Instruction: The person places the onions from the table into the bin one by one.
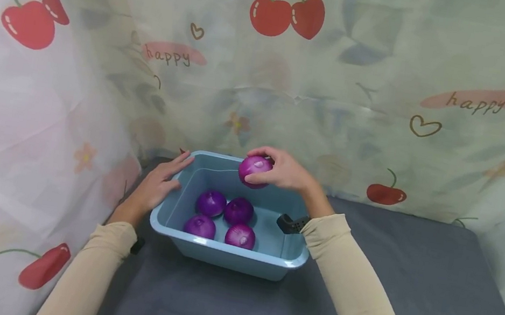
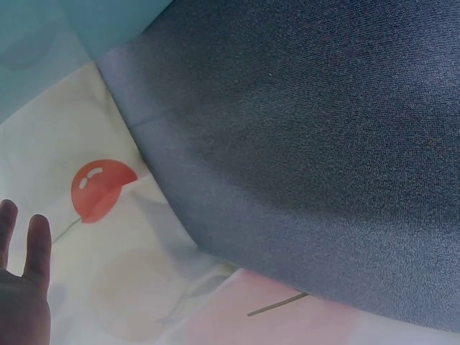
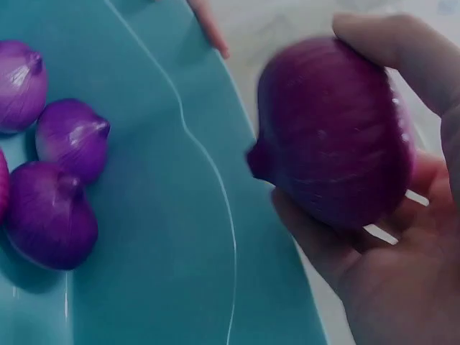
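Note:
A red onion (image 1: 253, 170) is gripped in my right hand (image 1: 286, 170), over the far side of a light blue plastic basin (image 1: 237, 260). The right wrist view shows my thumb and fingers curled round this onion (image 3: 334, 133), its pointed tip toward the basin. Lower down, several more red onions (image 1: 240, 236) lie on the basin floor, grouped at its left half. My left hand (image 1: 157, 185) is at the basin's left rim with its fingers extended. In the left wrist view only two fingers and part of the palm of that hand (image 2: 25, 302) show.
Dark grey cloth (image 1: 412, 268) covers the table under the basin. Behind it and on both sides hangs a curtain (image 1: 335, 126) printed with cherries and hearts. A black strap device (image 1: 291, 224) sits on my right wrist, overlapping the basin's right end in the head view.

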Demonstrator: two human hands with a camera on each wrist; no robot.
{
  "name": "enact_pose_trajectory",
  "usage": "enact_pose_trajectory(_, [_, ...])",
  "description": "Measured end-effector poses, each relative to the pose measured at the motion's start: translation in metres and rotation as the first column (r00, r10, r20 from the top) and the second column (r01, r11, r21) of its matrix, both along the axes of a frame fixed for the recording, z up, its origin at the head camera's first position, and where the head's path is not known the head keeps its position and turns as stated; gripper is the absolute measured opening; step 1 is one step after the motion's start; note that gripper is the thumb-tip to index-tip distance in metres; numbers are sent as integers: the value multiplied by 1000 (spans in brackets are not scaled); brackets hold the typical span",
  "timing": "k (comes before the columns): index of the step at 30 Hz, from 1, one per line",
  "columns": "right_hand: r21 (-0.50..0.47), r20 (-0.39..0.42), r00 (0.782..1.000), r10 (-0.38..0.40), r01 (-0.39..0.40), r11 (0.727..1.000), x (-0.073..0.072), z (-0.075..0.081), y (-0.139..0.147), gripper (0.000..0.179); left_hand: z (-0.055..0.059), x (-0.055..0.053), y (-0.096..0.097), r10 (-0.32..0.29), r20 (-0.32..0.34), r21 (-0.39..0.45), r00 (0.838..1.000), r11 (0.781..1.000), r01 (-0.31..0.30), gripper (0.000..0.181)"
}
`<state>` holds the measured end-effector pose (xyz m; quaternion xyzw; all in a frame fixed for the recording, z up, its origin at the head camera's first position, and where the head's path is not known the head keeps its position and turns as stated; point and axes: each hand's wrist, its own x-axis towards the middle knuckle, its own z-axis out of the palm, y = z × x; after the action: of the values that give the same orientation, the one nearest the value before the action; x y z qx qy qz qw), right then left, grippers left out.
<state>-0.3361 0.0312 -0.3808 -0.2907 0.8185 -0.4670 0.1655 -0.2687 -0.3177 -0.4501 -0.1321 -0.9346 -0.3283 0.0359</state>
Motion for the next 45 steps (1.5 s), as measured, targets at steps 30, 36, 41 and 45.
enact_pose_trajectory(30, [319, 138, 956, 259, -290, 902, -13, -26, -21, 68, -4, 1, 1, 3, 4, -20, 1000, 1000, -3, 66])
enact_pose_trajectory(36, [324, 159, 957, 243, -283, 903, -16, -30, -15, 71, -3, -1, 1, 12, 9, -19, 1000, 1000, -12, 67])
enact_pose_trajectory(41, [350, 179, 954, 239, -289, 891, -16, -28, -12, 71, 0, -1, 2, 13, 14, -16, 1000, 1000, -12, 67])
enact_pose_trajectory(45, [362, 188, 955, 229, -284, 888, -16, -26, -13, 71, 1, 0, 1, 19, 13, -13, 1000, 1000, -19, 67])
